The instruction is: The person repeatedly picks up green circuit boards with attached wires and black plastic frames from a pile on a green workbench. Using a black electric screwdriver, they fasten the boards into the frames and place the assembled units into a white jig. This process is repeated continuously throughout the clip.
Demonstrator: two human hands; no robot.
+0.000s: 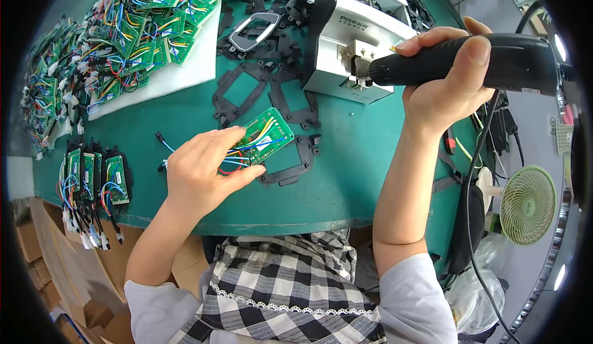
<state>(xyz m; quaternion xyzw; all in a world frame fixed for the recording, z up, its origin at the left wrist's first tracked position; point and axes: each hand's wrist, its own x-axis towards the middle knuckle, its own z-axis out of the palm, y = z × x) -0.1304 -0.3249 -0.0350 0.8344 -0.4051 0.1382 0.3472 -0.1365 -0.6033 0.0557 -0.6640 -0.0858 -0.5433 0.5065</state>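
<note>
White casing marks out the boxy machine [329, 53] on your green tabletop [352, 183], with a small metal outlet on the side facing you. Your right hand [454, 72] is wrapped around a thick black power driver [519, 63], just to the right of the machine, with the tool's narrow end pointing left at the outlet. From this angle the tip is partly hidden, so it is hard to tell whether it touches the metal.

Your left hand [201, 165] is nearly closed, fingers and thumb pinching the left end of a green circuit board [272, 135], nearer to you than the machine and to its left. Blue, red, yellow and white wires run from that board beneath your fingers. The board overlaps an open black frame [306, 152], which lies on your side of the machine.

More loose black frames lie directly left of the machine. Well to its left, you have a heap of wired boards [157, 41], part of it on a white foam sheet [197, 66]. A green fan [528, 205] stands to the machine's right, nearer to you.
</note>
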